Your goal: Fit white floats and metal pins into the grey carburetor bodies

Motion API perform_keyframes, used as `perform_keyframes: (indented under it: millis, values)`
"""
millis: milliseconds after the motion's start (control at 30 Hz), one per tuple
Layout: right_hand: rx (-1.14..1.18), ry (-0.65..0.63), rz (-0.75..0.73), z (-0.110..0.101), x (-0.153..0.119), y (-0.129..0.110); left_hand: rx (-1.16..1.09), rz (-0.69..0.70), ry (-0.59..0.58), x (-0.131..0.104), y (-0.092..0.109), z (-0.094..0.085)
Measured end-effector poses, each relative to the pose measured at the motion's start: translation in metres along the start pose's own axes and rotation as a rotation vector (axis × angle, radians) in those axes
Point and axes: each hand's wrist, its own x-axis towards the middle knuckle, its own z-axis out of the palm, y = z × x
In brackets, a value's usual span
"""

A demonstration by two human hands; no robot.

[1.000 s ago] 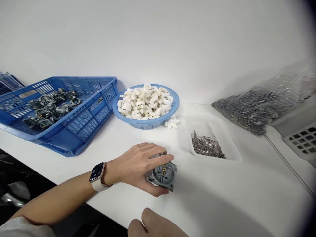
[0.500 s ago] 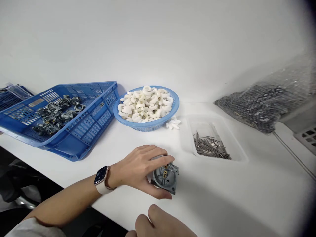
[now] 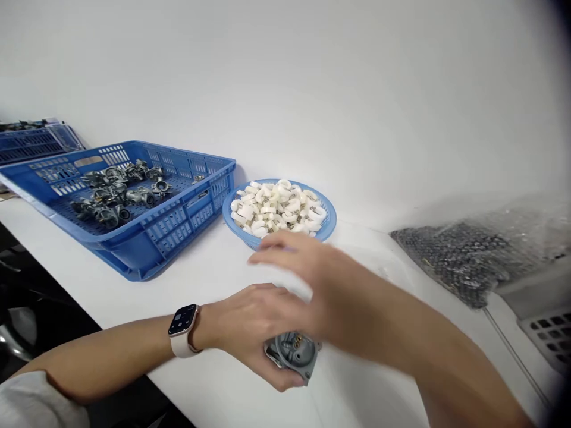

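Note:
My left hand (image 3: 254,324), with a watch on its wrist, is wrapped round a grey metal carburetor body (image 3: 295,351) on the white table; its round cavity with brass parts faces up. My right hand (image 3: 312,273) is blurred and reaches across above the left one, fingers apart and pointing left, with nothing seen in them. Just beyond its fingertips stands a round blue basket (image 3: 331,221) heaped with white ring-shaped parts (image 3: 285,202).
A large blue crate (image 3: 156,244) at the left holds several metal carburetor bodies (image 3: 113,196). Another blue crate (image 3: 31,145) stands behind it. Bubble wrap (image 3: 450,255) lies at the right beside a grey slotted object (image 3: 551,336). My right arm largely hides the clear tray.
My right hand has risen from the bottom edge and opened, and now reaches over my left hand toward the round basket. The view has shifted. My left hand keeps its hold.

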Motion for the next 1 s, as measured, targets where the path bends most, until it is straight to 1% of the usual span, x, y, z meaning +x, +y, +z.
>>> perform_keyframes:
  millis: [67,100,167,200,300,433,733,900,1000]
  values:
    - [-0.076,0.103,0.178,-0.004,0.007,0.031,0.014,0.052,0.005,0.0,-0.003,0.006]
    - [-0.082,0.123,0.24,-0.002,0.01,0.045,0.019,0.071,0.005,-0.001,-0.004,0.009]
    - [-0.022,0.098,0.305,0.008,0.015,0.064,0.027,0.086,0.015,-0.001,-0.007,0.012]
    - [0.022,0.073,0.316,0.014,0.017,0.068,0.026,0.088,0.018,-0.001,-0.008,0.013]
    - [0.092,0.026,0.326,0.024,0.023,0.069,0.021,0.099,0.027,-0.001,-0.009,0.013]
    - [0.091,0.005,0.347,0.024,0.029,0.063,0.028,0.096,0.04,-0.001,-0.008,0.013]
    - [0.076,0.026,0.415,0.028,0.035,0.065,0.05,0.089,0.064,-0.002,-0.008,0.016]
    - [0.162,0.045,0.377,0.024,0.033,0.067,0.059,0.077,0.065,-0.002,-0.007,0.015]
    - [0.174,0.06,0.355,0.021,0.032,0.068,0.069,0.084,0.067,-0.001,-0.007,0.015]
